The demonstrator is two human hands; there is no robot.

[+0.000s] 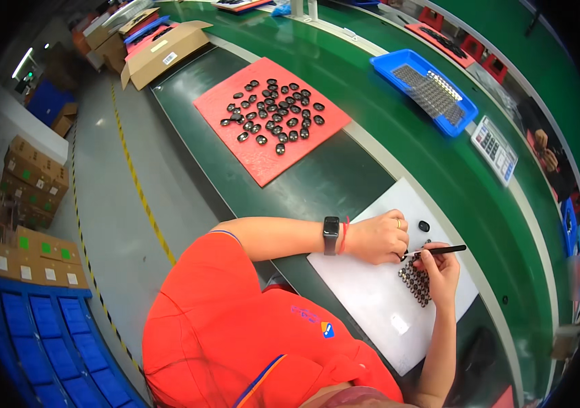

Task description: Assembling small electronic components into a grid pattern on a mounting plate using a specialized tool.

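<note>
My right hand [444, 273] grips a slim black pen-like tool [450, 249] whose pale tip points left, at the fingertips of my left hand [378, 238]. My left hand is closed, its fingers bent down over the white board [371, 299]. A small dark piece shows at those fingertips, too covered to name. Under and beside my right hand lies a patch of small dark round parts [414, 284] in close rows on the board. One glossy black oval piece [424, 226] sits apart, just beyond my left hand.
A pinkish-red mat [263, 173] bears several black oval pieces [282, 109]. Farther right, on the green surface, are a blue tray [463, 126] of small parts and a calculator [494, 149]. An open cardboard box [167, 56] stands at the bench's far left end.
</note>
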